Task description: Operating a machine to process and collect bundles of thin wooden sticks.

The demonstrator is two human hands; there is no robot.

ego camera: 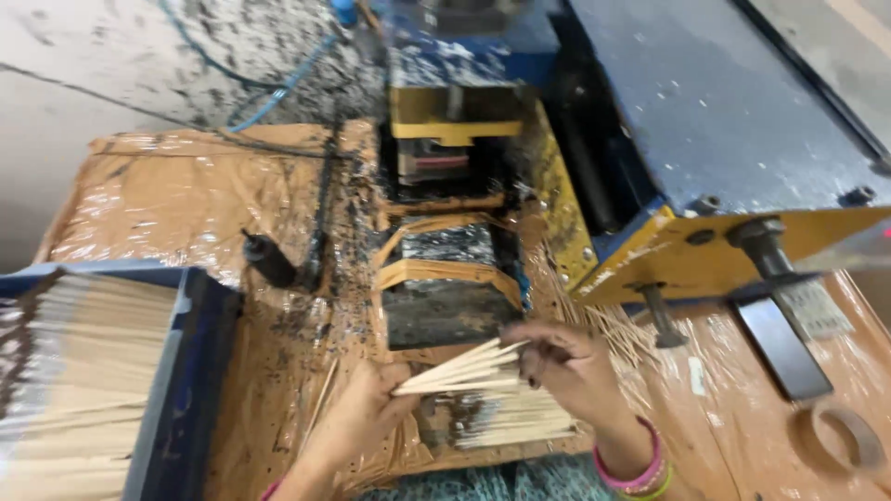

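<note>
2 hands meet low in the view over a worktable wrapped in shiny brown plastic (167,199). The left hand (357,413) comes up from the bottom edge and pinches the near ends of a small fan of thin pale wooden sticks (459,366), fingers closed on them. The right hand (566,366), with pink and green bangles (636,468) at its wrist, curls over the far tips of the same fan and grips them between fingertips and thumb. So the sticks run between both hands, slanting up from left to right, spread at the right end.

Just below the held fan lies a larger heap of the same sticks (515,422), resting flat on the table edge and touching the underside of the right hand's fingers, as far as the blur lets one tell. More loose sticks (613,325) lie scattered to the right, near the foot of a blue and yellow machine (705,121) that fills the upper right. Directly beyond the hands sits the machine's dark, taped feed opening (445,278).

At far left, well apart from both hands, a blue tray (190,371) holds a deep stack of sticks (83,371). 1 roll of brown tape (840,436) lies at lower right.
</note>
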